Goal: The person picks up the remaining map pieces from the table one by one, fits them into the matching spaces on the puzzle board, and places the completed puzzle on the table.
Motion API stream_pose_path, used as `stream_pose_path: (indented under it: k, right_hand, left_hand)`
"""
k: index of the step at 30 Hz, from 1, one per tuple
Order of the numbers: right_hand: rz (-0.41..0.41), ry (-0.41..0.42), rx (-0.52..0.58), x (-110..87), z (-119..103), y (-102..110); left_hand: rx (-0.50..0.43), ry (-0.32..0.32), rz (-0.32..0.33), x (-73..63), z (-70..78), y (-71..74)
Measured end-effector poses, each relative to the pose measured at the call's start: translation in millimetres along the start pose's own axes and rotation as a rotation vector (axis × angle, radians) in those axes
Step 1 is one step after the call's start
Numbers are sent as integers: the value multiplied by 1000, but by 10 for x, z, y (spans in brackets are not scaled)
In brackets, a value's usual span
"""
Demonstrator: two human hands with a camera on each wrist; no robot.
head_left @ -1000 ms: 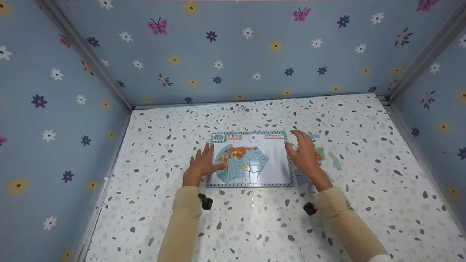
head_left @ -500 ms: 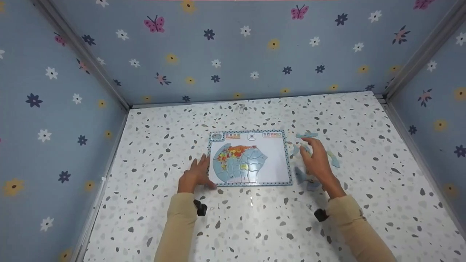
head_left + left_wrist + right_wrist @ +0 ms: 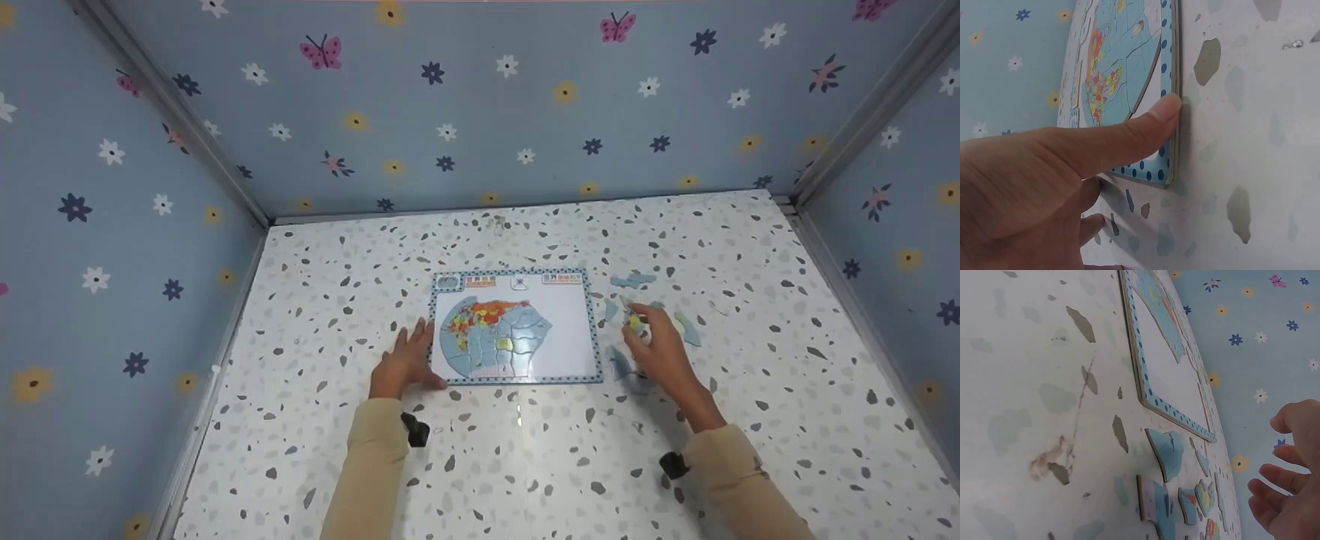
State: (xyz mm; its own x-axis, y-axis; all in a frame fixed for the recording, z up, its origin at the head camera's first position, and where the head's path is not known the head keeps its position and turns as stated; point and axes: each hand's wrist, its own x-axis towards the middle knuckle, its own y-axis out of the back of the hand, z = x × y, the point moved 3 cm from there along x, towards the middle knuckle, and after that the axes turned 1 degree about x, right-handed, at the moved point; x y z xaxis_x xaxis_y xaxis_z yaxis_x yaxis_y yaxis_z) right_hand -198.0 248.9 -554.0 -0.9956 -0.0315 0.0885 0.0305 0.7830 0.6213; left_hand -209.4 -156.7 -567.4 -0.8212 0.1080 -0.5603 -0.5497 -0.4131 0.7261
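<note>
A world-map jigsaw board point(image 3: 574, 330) with a dotted blue border lies flat on the speckled table. Joined map pieces point(image 3: 480, 356) cover its left and middle part; the right part is bare white. My left hand point(image 3: 403, 367) rests at the lower left corner, its thumb point(image 3: 1129, 138) extended over the bottom edge and its other fingers along the left side. Right of the board, my right hand point(image 3: 664, 356) hovers over loose pieces, fingers loosely bent. Between thumb and index in the head view shows a yellow-green piece point(image 3: 635, 323). The right wrist view shows nothing held by that hand point(image 3: 1294, 478).
Several loose blue puzzle pieces lie right of the board, among them a long one point(image 3: 632, 280), a curved one point(image 3: 688, 330) and one nearer the front point(image 3: 619, 364). Flower-printed panels point(image 3: 480, 105) close off the table's back and sides.
My left hand has moved off the board's map to its lower left corner. My right hand has shifted from the board's right edge to the right, over the loose pieces.
</note>
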Motion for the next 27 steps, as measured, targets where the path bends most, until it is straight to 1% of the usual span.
stream_pose_path:
  k: [5,9,15,18,22,25,27]
  right_hand:
    - [-1,26,-12,-136,97,6]
    - [-13,12,-30,-222,176,16]
    - [-28,29,-19,-321,257,34]
    - [-27,47,-54,-361,279,40]
    - [-8,56,-138,-403,305,50]
    - [-4,38,-195,-446,329,58]
    - [-16,16,-222,-478,345,64]
  left_hand:
    - [2,-3,4,-6,6,-5]
    - [2,-2,6,-15,12,-2]
    - [-4,2,3,-17,13,0]
    - [-4,7,3,-19,11,3]
    - [0,5,6,-22,12,6]
    - [3,-3,6,-21,8,5]
    - [-2,-13,5,-23,2,6]
